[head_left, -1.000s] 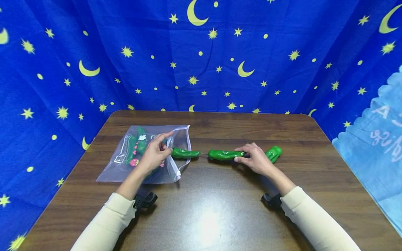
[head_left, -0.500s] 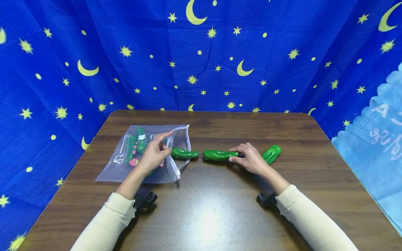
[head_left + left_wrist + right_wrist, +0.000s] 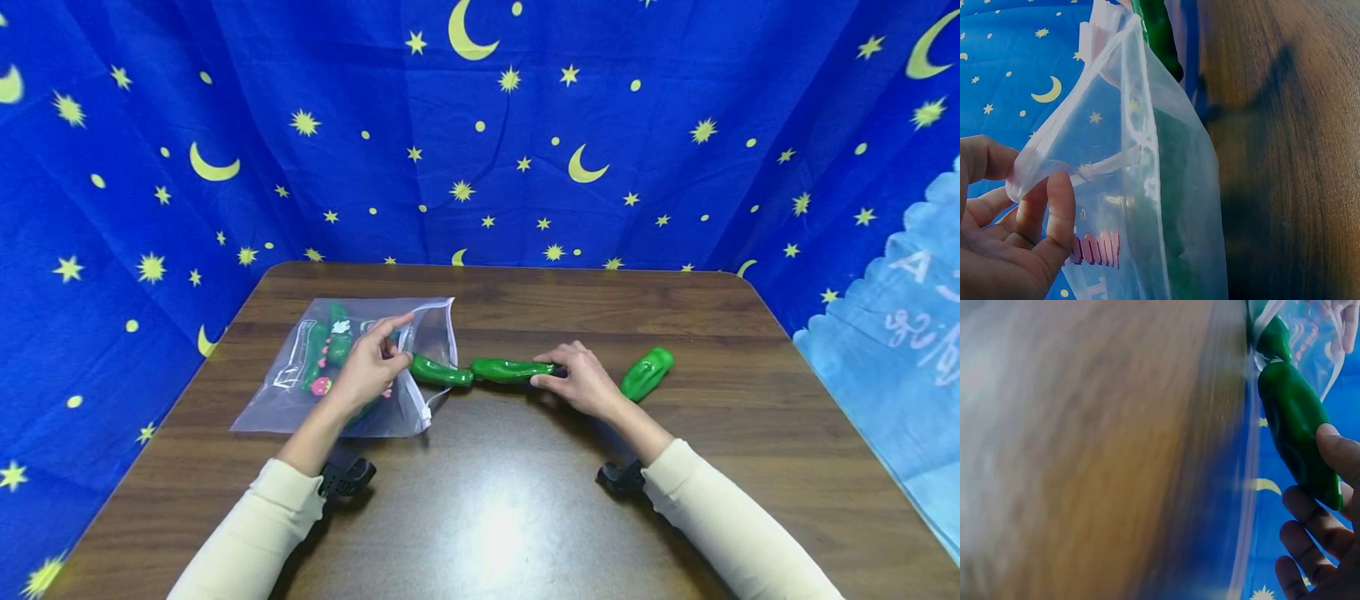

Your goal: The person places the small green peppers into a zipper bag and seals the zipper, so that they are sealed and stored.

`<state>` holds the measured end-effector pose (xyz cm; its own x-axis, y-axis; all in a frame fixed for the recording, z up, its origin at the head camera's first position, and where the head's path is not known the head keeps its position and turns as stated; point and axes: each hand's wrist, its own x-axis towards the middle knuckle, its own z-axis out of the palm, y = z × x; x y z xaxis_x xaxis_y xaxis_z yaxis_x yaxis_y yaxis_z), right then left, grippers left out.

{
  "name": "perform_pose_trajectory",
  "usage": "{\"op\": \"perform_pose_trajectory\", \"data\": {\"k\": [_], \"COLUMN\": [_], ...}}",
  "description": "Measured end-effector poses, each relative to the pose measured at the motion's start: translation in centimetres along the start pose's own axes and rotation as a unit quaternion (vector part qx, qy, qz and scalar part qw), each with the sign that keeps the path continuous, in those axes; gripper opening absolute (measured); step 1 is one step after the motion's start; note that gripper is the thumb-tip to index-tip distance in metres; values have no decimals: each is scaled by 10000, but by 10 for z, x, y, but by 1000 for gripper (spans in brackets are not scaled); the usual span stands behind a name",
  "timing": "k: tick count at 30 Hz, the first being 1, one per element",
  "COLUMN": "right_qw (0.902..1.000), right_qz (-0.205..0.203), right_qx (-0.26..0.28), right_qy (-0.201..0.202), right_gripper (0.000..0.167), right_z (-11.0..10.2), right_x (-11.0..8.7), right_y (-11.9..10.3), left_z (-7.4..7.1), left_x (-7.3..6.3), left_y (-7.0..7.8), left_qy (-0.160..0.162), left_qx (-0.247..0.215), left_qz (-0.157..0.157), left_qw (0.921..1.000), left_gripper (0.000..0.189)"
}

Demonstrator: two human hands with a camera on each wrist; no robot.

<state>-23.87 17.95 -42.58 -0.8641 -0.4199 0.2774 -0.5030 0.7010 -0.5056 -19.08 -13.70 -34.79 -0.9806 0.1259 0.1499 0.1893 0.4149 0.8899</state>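
A clear zip bag with pink prints lies on the left of the table, several green shapes showing through it. My left hand pinches the lip of its mouth between thumb and fingers, lifting the film in the left wrist view. One green pepper lies partly in the mouth, its right end sticking out. My right hand holds a second glossy green pepper by its right end. In the head view this pepper's left end meets the first one's tip. Behind the right hand lies a third green pepper.
The wooden table has a bright reflection near the front. A blue curtain with stars and moons hangs behind and at the sides. A white zip slider sits at the bag's near corner.
My right hand has slid its pepper leftward, closing the gap to the pepper in the bag mouth, which has swung slightly towards me. My left hand keeps its place.
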Motion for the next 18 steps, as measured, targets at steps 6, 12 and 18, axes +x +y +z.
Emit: {"op": "perform_pose_trajectory", "data": {"k": [6,12,18], "right_qw": [9998,9995,9993], "right_qz": [48,-79,-189], "right_qx": [29,-15,-24], "right_qy": [-204,-309,-333], "right_gripper": [34,33,33], "right_z": [3,8,13], "right_x": [1,4,8], "right_y": [-6,-12,-22], "left_z": [1,1,2], "left_x": [1,1,1], "left_y": [2,1,0], "left_qy": [16,-31,-91], "left_qx": [60,93,87], "left_qz": [35,-3,-55], "left_qw": [10000,10000,9999], "left_gripper": [57,57,58]}}
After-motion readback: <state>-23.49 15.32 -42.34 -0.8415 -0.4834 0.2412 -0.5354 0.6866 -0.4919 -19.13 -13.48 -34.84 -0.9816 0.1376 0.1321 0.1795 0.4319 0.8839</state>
